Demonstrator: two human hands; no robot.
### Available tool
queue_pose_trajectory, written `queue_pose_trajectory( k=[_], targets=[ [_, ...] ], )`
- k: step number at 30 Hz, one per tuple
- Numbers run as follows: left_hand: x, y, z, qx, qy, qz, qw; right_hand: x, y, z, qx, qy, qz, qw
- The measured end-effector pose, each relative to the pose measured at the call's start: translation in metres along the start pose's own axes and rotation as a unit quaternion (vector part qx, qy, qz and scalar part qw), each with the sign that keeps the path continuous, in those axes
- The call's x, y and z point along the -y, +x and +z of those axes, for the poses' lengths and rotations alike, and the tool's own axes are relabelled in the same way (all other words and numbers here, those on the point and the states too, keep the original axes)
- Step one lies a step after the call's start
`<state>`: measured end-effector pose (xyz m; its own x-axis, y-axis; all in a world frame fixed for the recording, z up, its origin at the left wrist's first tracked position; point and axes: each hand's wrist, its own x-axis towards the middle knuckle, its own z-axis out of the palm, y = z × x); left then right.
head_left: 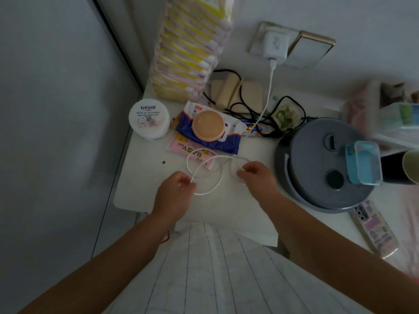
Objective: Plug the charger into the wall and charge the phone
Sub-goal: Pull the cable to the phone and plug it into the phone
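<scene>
With the charger (275, 45) seated in the far wall socket, my left hand (175, 192) and right hand (256, 175) pinch the light, limp white cable (207, 175), fingers closed on its loops; I judge the stiff connector end the best grip.

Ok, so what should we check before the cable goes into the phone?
1. Charger in the wall socket: ok.
2. White cable joined to the charger: ok.
3. Cable untangled: not ok, it loops between the left hand and right hand.
4. Free plug end found: cannot tell, the hands hide it.
5. Phone within reach: ok, it lies on the table's right edge, beside the grey round lid.
6. Phone's port clear: cannot tell.
</scene>
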<state>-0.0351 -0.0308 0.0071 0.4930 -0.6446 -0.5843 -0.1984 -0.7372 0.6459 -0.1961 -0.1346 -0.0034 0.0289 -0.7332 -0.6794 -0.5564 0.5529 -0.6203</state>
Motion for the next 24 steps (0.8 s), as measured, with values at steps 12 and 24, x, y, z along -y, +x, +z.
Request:
queue_pose_trajectory(
  k=[12, 24],
  targets=[
    [-0.029, -0.065, 0.029, 0.137, 0.025, 0.16, 0.977, 0.006, -0.072, -0.098, 0.038, 0.657, 0.015, 0.753],
    [-0.046, -0.15, 0.138, 0.175, 0.159, 0.277, 0.931, -0.12, -0.129, -0.232, -0.114, 0.617, 0.022, 0.778]
  ],
)
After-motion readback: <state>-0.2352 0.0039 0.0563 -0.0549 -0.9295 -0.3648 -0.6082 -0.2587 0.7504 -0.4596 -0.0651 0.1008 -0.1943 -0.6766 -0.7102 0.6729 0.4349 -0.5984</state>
